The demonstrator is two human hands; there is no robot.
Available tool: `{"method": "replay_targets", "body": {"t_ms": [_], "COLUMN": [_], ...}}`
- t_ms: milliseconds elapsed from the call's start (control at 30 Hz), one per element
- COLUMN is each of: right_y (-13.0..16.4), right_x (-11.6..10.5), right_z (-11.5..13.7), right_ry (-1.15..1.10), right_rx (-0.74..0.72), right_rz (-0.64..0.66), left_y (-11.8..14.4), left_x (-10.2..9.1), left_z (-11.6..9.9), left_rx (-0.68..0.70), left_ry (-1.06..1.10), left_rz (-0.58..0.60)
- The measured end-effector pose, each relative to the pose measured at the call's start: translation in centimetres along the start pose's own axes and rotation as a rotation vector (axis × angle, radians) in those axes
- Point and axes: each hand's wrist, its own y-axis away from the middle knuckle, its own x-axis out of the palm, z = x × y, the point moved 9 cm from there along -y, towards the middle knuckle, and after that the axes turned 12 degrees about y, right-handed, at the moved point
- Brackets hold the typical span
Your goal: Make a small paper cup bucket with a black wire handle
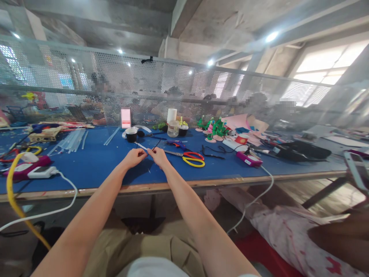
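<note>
- Both hands are out over the blue worktop (95,163), fingertips almost meeting.
- Left hand (134,157) is pinched shut on a clear stick (142,146) that pokes up and away to the left.
- Right hand (158,156) is pinched on a thin black wire (156,145) that angles up to the right.
- Scissors (191,158) with red and yellow handles lie just right of the hands.
- A black cup (132,134) sits further back, a pink glue gun (249,159) off to the right.
</note>
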Motion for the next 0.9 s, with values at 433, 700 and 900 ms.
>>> {"method": "replay_targets", "body": {"t_ms": [433, 700, 900], "right_y": [0.0, 0.5, 0.3], "right_x": [-0.3, 0.7, 0.8], "right_z": [0.5, 1.1, 0.8], "right_ry": [0.032, -0.112, -0.086], "right_rx": [-0.024, -0.031, -0.054], "right_rz": [-0.017, 0.094, 0.071], "left_y": [-0.2, 0.0, 0.2], "left_x": [0.3, -0.1, 0.1], "left_z": [0.8, 1.0, 1.0], "left_rx": [-0.074, -0.102, -0.112], "left_ry": [0.077, 0.176, 0.190], "left_rz": [-0.040, -0.072, -0.067]}}
